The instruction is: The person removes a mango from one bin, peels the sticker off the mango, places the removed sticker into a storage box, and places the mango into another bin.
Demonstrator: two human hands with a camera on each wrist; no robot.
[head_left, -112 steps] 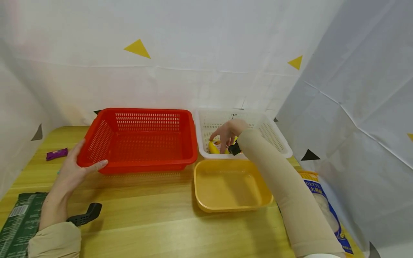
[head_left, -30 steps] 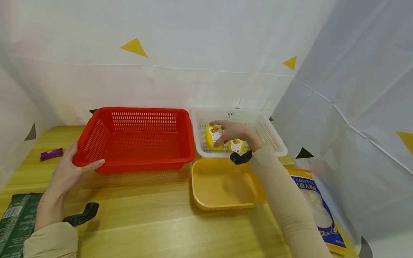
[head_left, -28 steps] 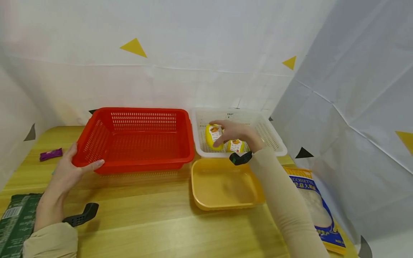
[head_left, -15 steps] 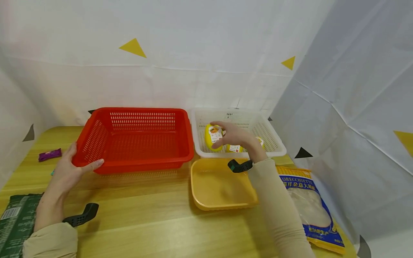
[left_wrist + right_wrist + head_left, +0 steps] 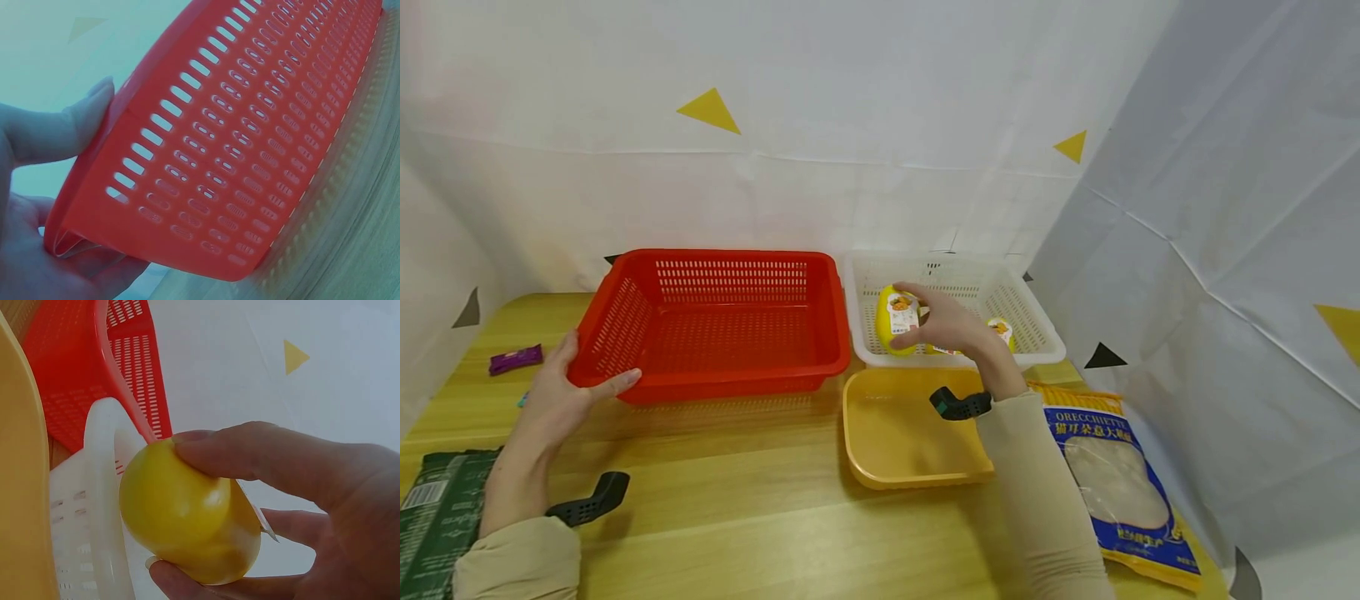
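My right hand [image 5: 951, 321] holds a yellow egg-shaped thing [image 5: 187, 506] with a white picture label, thumb on one side and fingers on the other. It is over the front left part of the white basket [image 5: 1045, 342]. Another labelled yellow piece [image 5: 1001, 327] shows in that basket to the right of the hand, and one more lies partly hidden below the fingers. My left hand [image 5: 556, 402] grips the left front corner of the red basket [image 5: 730, 390]; in the left wrist view the thumb lies over its rim [image 5: 115, 119] and fingers curl beneath.
A yellow tub [image 5: 917, 433] stands in front of the white basket. An orecchiette bag [image 5: 1116, 483] lies at the right, a green packet [image 5: 452, 500] at the left front. A small purple packet [image 5: 516, 359] is left of the red basket. White sheets [image 5: 880, 125] enclose the table.
My right hand has gone from reaching down into the white basket to holding the labelled yellow piece, which has risen slightly and turned. The left hand keeps its grip on the red basket.
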